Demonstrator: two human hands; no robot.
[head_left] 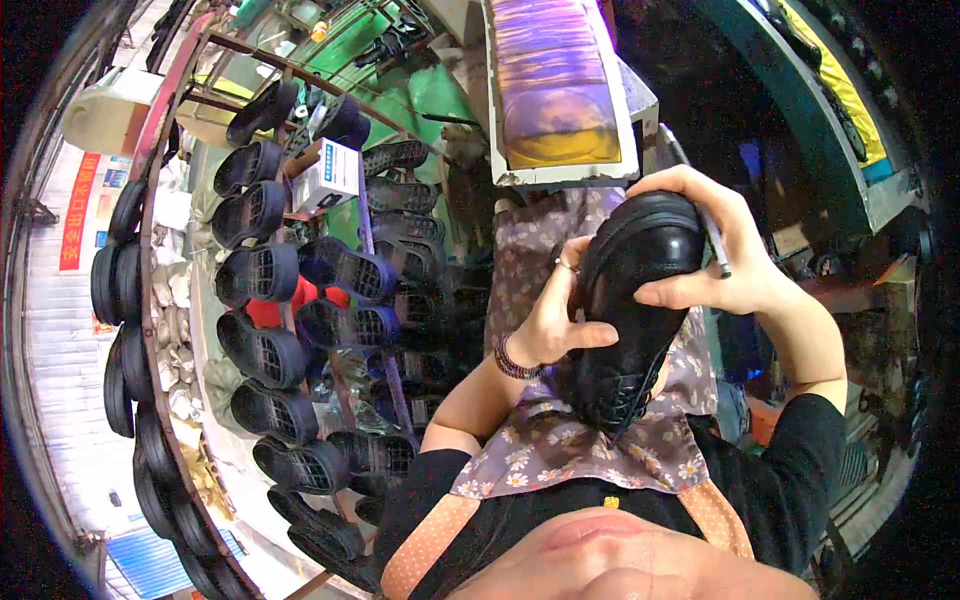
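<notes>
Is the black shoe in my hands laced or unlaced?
Laced: dark laces cross the black shoe toward its end nearer your chest. Whether they're tied, I cannot tell.

From your head, one wide fisheye view looks steeply down, close over the glossy black lace-up shoe (pixel 622 285) between your bare left hand (pixel 547 325) and bare right hand (pixel 748 262).

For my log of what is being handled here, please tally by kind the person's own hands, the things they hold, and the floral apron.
Hands: 2 (left hand, right hand)
Black shoe: 1, held between both hands
Slim rod: 1, in the right hand
Floral apron: 1, worn by the person
Total: 5
</notes>
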